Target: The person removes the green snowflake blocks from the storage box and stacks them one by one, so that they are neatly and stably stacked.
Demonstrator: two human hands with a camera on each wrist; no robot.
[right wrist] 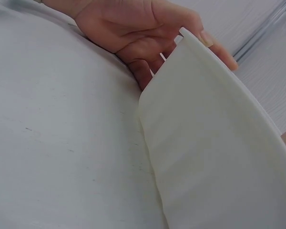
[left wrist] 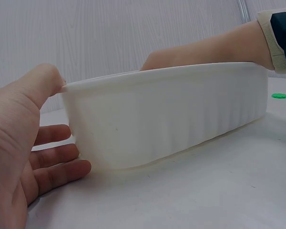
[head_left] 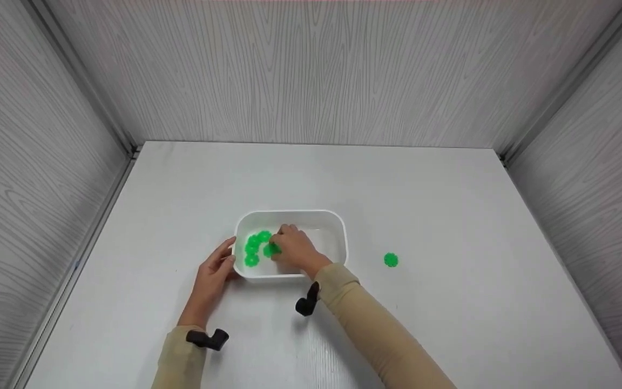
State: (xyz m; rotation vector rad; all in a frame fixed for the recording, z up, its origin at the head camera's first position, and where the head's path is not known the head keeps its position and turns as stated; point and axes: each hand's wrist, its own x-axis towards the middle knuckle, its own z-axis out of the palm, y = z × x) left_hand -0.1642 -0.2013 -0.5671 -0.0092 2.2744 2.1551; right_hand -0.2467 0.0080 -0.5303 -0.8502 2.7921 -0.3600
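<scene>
Item: white tub (head_left: 338, 227), near centre of table (head_left: 451, 205), long side left-right. I log green discs (head_left: 254, 246) clustered in its left half.

Left hand (head_left: 215, 270): at tub's left end, thumb on rim, fingers (left wrist: 57, 155) straight, lying against outer wall. Relaxed, clasping nothing.

Right hand (head_left: 293, 249): reaching inside tub, fingertips on one green disc (head_left: 271, 249). Pinched or only touched — I cannot tell.

Stray green disc (head_left: 391, 260): on table, right of tub, apart.

White table (head_left: 451, 194), grey wood-grain walls (head_left: 311, 70) on three sides
</scene>
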